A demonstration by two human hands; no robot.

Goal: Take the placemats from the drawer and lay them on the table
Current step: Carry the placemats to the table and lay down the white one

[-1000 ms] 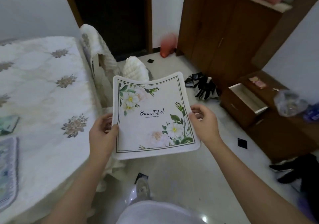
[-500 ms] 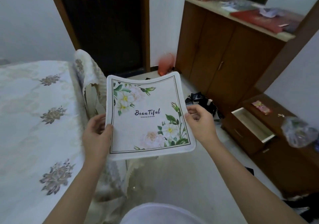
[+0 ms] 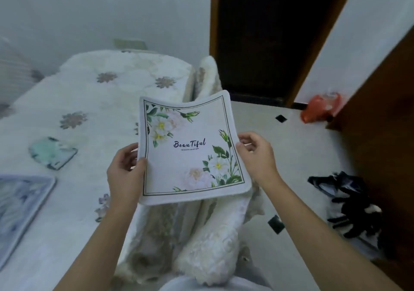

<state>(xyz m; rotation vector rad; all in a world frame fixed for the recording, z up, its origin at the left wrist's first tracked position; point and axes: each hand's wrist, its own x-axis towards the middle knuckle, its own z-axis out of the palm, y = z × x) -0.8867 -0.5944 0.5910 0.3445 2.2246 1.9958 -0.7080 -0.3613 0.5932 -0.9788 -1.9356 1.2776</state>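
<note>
While both hands pinch sides, placemat (image 3: 190,156) upright, text rising rightward

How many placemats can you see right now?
3: a floral placemat held in both hands, a teal one on the table, and a blue one at its left edge. Others may be hidden.

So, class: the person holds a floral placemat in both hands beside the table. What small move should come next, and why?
Probably carry the floral placemat, pinched at its sides by the left hand and right hand, leftward over a bare patch of the table, beyond the two mats already lying at the left, then lower it flat.
</note>
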